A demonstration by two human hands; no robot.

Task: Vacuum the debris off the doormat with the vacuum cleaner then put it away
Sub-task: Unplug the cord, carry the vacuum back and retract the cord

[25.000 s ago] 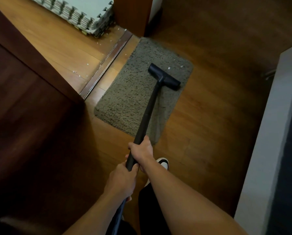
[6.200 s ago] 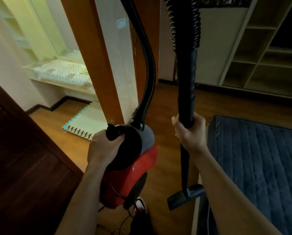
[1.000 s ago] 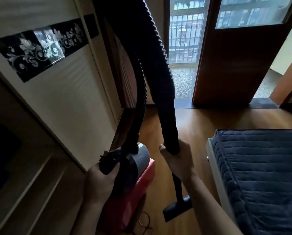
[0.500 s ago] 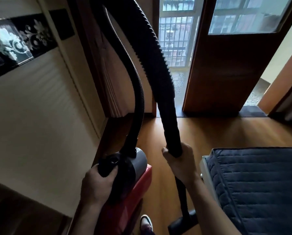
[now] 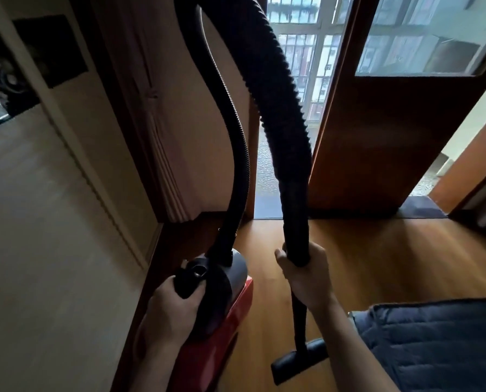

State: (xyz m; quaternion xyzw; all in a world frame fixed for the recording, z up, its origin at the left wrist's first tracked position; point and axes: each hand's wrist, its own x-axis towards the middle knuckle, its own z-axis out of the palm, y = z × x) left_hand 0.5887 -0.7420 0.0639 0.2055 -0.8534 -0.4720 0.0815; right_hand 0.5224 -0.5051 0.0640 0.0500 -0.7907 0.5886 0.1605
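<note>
Here, the left hand [image 5: 169,309] is closed around the handle [image 5: 189,280] of the red vacuum cleaner [image 5: 222,315]; the right hand [image 5: 306,274] is wrapped around the tube [image 5: 296,241]. The hose [image 5: 275,89] is looped overhead. The nozzle [image 5: 298,362] is seen above the wood floor [image 5: 391,258], beside the blue quilt [image 5: 445,343].

Red vacuum cleaner [image 5: 222,321] lifted, black hose [image 5: 281,103] looping overhead.

L hand [image 5: 169,309] grips vac body [image 5: 224,301]; R hand [image 5: 306,274] grips wand [image 5: 296,250].
</note>
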